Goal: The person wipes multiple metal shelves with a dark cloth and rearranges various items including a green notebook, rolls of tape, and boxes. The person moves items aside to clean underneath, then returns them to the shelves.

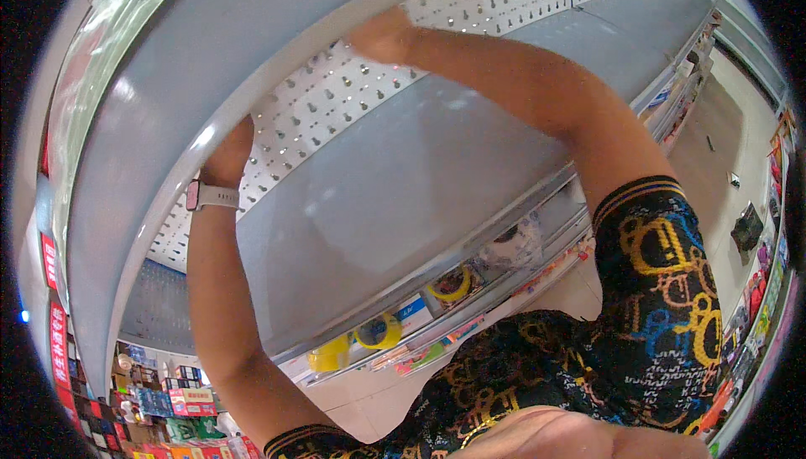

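Note:
Both arms reach up under a grey metal upper shelf (151, 106) with a pale curved front edge. My left hand (232, 153), with a white-strapped watch (217, 196) on its wrist, is raised against the underside of that edge. Farther right, my right hand (382, 37) meets the same edge, in front of a white perforated back panel (311, 111). The fingers of both hands are hidden behind the shelf, so their grip does not show. Below the arms spreads a wide grey lower shelf (403, 199).
Under the lower shelf's front edge are rolls of yellow tape (378, 331) and a blue-and-white box (412, 313). Packed goods (189, 400) fill the lower left. More stocked shelving (760, 291) lines the right, across a tiled floor (714, 136) with a dark item (746, 231) on it.

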Demonstrator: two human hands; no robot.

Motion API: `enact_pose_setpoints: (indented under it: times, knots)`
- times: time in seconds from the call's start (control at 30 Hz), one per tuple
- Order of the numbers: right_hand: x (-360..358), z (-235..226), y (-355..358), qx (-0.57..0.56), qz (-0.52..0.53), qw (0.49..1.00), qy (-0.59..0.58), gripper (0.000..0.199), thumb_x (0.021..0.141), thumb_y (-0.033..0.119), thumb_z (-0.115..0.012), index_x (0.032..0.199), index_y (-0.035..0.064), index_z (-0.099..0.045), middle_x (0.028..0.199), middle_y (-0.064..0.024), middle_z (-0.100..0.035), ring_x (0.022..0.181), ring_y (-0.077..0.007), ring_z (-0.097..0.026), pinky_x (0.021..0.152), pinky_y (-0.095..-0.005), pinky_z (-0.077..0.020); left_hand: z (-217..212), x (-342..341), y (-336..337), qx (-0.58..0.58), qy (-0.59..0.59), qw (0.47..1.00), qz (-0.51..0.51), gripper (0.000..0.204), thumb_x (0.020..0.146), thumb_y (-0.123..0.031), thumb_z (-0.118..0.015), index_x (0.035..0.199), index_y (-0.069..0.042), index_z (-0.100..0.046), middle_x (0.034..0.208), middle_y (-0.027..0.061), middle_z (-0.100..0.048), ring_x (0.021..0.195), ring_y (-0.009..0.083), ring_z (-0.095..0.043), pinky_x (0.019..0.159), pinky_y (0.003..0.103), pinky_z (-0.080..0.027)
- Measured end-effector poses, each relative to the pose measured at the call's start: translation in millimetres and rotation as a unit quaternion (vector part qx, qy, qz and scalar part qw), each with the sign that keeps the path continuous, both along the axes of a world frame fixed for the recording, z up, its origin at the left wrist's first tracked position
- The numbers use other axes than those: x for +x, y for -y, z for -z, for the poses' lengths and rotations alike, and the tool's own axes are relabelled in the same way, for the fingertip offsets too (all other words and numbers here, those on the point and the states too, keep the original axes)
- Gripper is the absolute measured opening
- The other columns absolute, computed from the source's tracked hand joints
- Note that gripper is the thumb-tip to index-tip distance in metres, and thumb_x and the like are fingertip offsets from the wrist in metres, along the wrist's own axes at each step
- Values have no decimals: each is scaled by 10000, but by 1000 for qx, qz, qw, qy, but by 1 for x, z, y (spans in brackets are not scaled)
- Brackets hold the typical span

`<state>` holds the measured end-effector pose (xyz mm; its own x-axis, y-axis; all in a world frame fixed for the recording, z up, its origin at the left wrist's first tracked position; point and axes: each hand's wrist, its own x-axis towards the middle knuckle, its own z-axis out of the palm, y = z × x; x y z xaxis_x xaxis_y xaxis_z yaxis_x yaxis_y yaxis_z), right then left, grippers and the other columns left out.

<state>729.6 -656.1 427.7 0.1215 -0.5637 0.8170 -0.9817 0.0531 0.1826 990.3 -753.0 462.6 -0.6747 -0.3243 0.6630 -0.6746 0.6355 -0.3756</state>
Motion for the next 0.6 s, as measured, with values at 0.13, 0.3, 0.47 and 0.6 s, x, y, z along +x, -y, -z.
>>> enact_pose_setpoints:
  times: [0.13,0.3,0.47,0.6]
  knots:
    - [-121,8,-14,-31,110,993,27,299,916,226,-501,1195,168,-590,1183,-157,-592,1067,-361,-579,907,-442,-494,0,-26,-23,-51,37,994,-88,505,919,-71,-449,1416,-33,-371,1400,181,-457,1260,334,-464,1077,418,-353]
    - [-244,12,-25,-84,148,982,78,289,903,235,-517,1165,142,-599,1156,-162,-605,1047,-367,-586,891,-445,-494,1,-38,-26,-37,-26,998,-31,525,902,-187,-569,1379,-25,-420,1346,208,-498,1222,357,-488,1044,442,-382]
    - [-321,13,-33,-113,161,975,101,284,891,243,-534,1134,117,-608,1128,-168,-617,1026,-373,-594,875,-447,-495,-3,-62,-54,24,-18,990,-135,531,903,-235,-592,1363,-18,-442,1327,213,-514,1198,368,-507,1028,445,-399]
    - [-361,25,-36,-136,172,969,118,284,881,250,-547,1109,97,-615,1106,-172,-627,1010,-378,-600,862,-449,-495,0,-59,-54,-7,3,985,-172,559,906,-251,-591,1384,-20,-417,1338,214,-505,1225,368,-488,1048,441,-385]
